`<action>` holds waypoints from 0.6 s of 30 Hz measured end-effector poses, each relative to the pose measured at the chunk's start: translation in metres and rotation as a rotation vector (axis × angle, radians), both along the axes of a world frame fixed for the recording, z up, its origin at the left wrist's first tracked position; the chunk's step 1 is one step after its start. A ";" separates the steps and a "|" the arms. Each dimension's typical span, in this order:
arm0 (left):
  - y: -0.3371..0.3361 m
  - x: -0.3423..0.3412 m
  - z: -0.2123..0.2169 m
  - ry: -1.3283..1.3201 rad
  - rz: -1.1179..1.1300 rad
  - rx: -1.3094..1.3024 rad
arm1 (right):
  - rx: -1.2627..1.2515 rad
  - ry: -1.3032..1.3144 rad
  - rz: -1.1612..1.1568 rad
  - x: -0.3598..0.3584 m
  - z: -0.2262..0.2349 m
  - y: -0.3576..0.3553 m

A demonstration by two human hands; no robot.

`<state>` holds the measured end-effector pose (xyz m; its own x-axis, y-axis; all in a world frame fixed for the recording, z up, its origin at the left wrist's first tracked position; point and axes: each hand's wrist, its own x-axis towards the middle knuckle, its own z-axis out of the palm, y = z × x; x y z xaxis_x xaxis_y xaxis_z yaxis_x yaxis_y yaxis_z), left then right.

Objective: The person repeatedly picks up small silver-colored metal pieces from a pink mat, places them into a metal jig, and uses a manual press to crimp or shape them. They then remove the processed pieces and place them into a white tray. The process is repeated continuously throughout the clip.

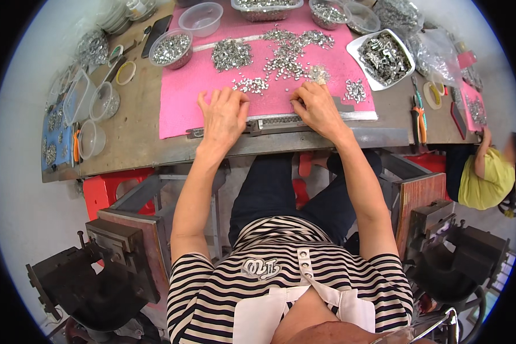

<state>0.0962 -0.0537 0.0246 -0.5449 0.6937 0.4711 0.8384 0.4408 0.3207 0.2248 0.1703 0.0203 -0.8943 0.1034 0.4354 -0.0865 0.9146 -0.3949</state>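
"Rail point(276, 122) first: where, from the hands?"

"Just nearer the body than both sets of fingertips, mostly in the gap between left hand point(225, 117) and right hand point(320, 110). Grey metal, toothed toward the right. Long axis running left to right, crosswise to both forearms, along the near edge of the pink mat point(178, 109)."

"Nearer to which hand?"

"Close to both. Toothed stretch reaching to just beside right hand; plainer end near left wrist. So, right hand nearer to the teeth. Touching or just above: cannot tell."

"Pose of each?"

"Backs up, wrists over the near side of the table point(126, 126), forearms slanting inward toward each other. Left hand: fingers bent forward, thumb and forefinger drawn near on the inner side. Right hand: turned inward, thumb and forefinger curled to a narrow gap. Anything between the fingertips, in either: cannot tell."

"And around the fingers?"

"Shiny bits point(251, 86) just beyond left fingertips. Pale cluster point(317, 74) just beyond right hand. Larger heap point(286, 62) farther out, between the two. Small pile point(355, 90) to the right of right hand, then white tray point(376, 85) of dark metal parts point(384, 57). Bowl point(180, 62) of similar bits, ahead and left of left hand."
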 end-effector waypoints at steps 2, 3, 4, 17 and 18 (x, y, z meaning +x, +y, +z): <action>0.011 0.017 0.003 -0.063 -0.089 0.085 | -0.047 -0.006 0.005 0.003 0.001 0.001; 0.014 0.026 0.006 -0.108 -0.146 0.084 | -0.100 -0.010 0.016 0.008 0.003 0.000; 0.018 0.035 0.004 -0.127 -0.174 0.113 | -0.152 -0.015 0.026 0.014 0.005 -0.001; 0.032 0.051 -0.010 -0.161 -0.291 0.159 | -0.063 0.097 0.100 0.041 0.005 -0.021; 0.031 0.047 -0.011 -0.187 -0.311 0.178 | -0.094 0.103 0.090 0.043 0.005 -0.020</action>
